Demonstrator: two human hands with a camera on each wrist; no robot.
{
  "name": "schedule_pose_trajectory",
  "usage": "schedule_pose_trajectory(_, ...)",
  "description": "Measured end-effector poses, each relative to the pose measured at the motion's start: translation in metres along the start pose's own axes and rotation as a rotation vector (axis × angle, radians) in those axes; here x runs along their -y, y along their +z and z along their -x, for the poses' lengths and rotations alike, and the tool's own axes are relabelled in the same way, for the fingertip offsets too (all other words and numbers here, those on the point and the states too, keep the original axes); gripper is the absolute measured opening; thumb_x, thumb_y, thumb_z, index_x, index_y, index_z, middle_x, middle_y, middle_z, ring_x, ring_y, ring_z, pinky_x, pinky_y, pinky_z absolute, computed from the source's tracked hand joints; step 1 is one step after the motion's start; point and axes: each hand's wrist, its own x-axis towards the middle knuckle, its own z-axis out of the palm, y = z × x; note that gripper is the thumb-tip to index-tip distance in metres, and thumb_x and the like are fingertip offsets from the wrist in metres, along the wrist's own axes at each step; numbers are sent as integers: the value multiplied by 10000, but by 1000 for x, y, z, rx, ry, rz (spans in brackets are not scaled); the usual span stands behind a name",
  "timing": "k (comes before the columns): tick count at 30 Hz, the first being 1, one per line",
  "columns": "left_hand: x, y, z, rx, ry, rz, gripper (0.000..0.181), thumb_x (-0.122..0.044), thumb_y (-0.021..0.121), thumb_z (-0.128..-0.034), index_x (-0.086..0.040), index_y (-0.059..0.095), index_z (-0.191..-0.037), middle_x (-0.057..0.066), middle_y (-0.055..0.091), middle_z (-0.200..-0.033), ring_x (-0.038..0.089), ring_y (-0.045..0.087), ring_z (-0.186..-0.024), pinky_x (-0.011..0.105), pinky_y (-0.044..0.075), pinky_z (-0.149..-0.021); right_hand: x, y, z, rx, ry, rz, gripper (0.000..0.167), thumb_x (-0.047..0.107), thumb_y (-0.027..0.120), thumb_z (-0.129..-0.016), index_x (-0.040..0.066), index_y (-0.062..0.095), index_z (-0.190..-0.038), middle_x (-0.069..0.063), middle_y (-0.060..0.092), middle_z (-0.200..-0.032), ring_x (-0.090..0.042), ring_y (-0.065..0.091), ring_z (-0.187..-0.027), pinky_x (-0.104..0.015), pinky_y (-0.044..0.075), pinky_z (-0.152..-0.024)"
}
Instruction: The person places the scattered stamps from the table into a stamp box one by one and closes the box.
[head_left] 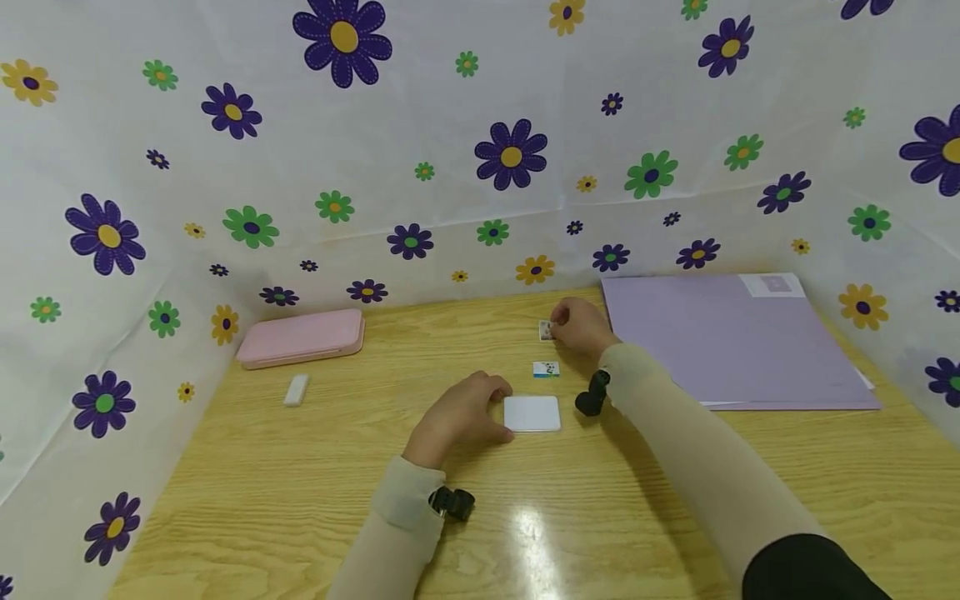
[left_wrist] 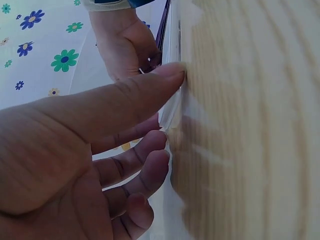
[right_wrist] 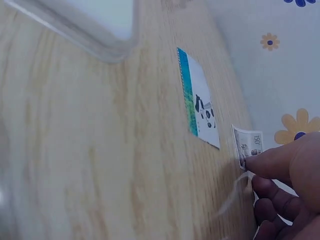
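A small postage stamp (right_wrist: 244, 145) marked 150 lies at the back of the table. My right hand (head_left: 581, 325) pinches it by its edge, thumb and fingertips together. A second stamp (right_wrist: 202, 107), with pandas and a blue-green strip, lies flat just in front of it. Nearer to me is a flat white case (head_left: 532, 414) with a clear rim. My left hand (head_left: 461, 414) holds this case at its left end, thumb at the near corner and a finger at the far one. In the left wrist view, the thumb (left_wrist: 135, 97) touches the case's edge.
A pink case (head_left: 302, 337) lies at the back left, with a small white block (head_left: 296, 390) in front of it. Large purple folders (head_left: 727, 342) cover the back right, beside my right forearm. A flower-patterned cloth (head_left: 450, 125) hangs behind the table (head_left: 300, 500).
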Motion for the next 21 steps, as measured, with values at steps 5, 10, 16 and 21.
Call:
schedule_pose_trajectory(5,1,-1,2,11,8,2,581,-238,861,-784,-93,611,-1288,41,558,-1131,200,547,-1014,392,462,-935,2,-3,4,4,-24,-37,79,98,616,-957,33,609,-1002,-129,580,-1002,-271,514,-904,-370,457,-789)
schedule_pose_trajectory(10,-1,-2,1,9,18,5,564,-228,861,-785,-85,618,-1274,45,557,-1107,198,541,-983,388,465,-920,2,-9,7,22,-63,-53,73,88,623,-949,30,608,-990,-128,590,-987,-266,531,-881,-346,478,-738)
schedule_pose_trajectory(16,-1,-2,0,11,11,0,549,-229,862,-784,-94,623,-1260,41,555,-1097,197,542,-972,386,467,-910,0,-12,9,21,-104,-77,85,100,643,-951,39,617,-1005,-116,608,-975,-246,542,-879,-334,484,-744)
schedule_pose_trajectory(21,0,-2,0,0,20,-7,531,-234,867,-778,-99,635,-1236,23,556,-1070,187,542,-952,383,470,-902,7,-13,15,12,-108,-118,109,109,645,-963,43,643,-1050,-117,631,-1002,-252,560,-915,-353,480,-794)
